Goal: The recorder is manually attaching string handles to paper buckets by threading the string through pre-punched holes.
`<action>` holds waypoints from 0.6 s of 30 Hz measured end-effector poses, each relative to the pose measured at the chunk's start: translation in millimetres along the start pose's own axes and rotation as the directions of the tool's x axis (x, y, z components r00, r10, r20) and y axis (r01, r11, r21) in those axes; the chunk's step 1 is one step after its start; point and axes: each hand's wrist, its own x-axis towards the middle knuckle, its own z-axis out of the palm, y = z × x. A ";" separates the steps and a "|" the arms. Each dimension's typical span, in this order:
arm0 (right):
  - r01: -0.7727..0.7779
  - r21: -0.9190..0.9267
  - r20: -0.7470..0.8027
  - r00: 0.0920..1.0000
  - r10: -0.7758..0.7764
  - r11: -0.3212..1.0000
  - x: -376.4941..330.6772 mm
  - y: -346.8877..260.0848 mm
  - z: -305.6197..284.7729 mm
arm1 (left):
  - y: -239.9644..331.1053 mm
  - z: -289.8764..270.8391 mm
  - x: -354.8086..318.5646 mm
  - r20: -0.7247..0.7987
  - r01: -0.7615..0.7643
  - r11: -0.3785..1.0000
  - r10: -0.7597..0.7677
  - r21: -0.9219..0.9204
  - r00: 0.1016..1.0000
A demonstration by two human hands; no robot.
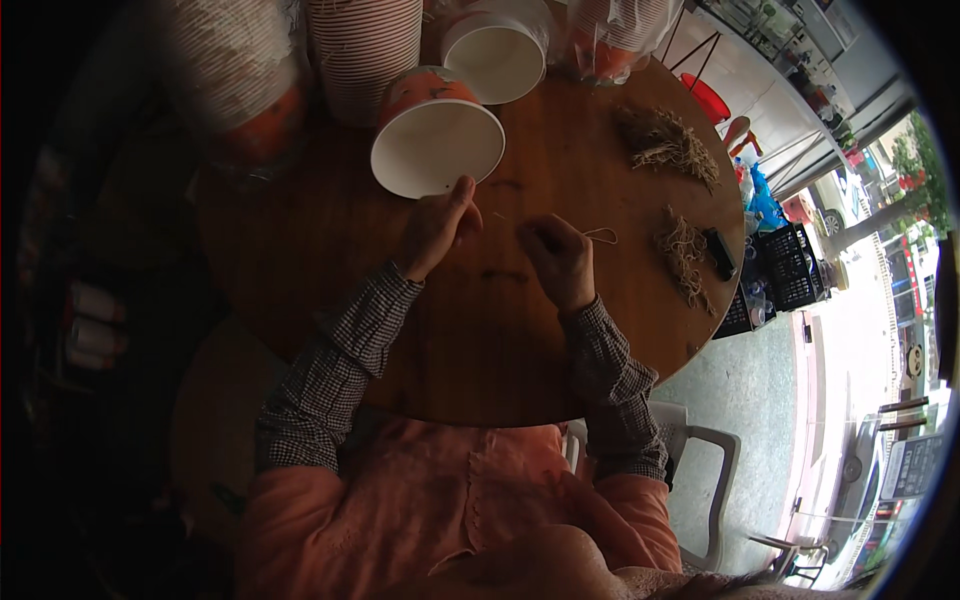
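Pinching thin pale string [598,234], right hand [560,258] fingers closed; left hand [437,225] fingers gripping white paper bowl [437,147] rim.

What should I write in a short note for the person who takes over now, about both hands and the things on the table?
Left hand: fingers pinched, touching the rim of the tipped paper bowl.
Right hand: pinches a thin string that loops out to its right.
Things: two heaps of string, one far right, one nearer beside a small dark object. Stacks of bowls stand at the far edge of the round wooden table.
Done: cannot tell if any bowl has string fitted.
Left: the string is not visibly attached to the bowl yet.
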 end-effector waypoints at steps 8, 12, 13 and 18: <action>-0.085 -0.004 0.116 0.990 0.085 0.996 -0.4 11.2 2.3 | -6.2 7.6 -4.5 0.129 -0.243 0.874 0.208 0.421 0.970; -0.484 0.345 0.367 0.858 0.359 0.804 12.7 -5.6 -1.9 | -2.7 12.3 -9.2 0.118 -0.276 0.854 0.250 0.441 0.961; -0.485 0.344 0.369 0.857 0.359 0.804 14.9 -2.8 -1.3 | -2.3 12.5 -9.2 0.114 -0.274 0.846 0.250 0.458 0.962; -0.312 0.205 0.282 0.926 0.249 0.928 24.1 6.0 5.5 | -10.2 10.4 -6.1 0.124 -0.354 0.836 0.333 0.419 0.935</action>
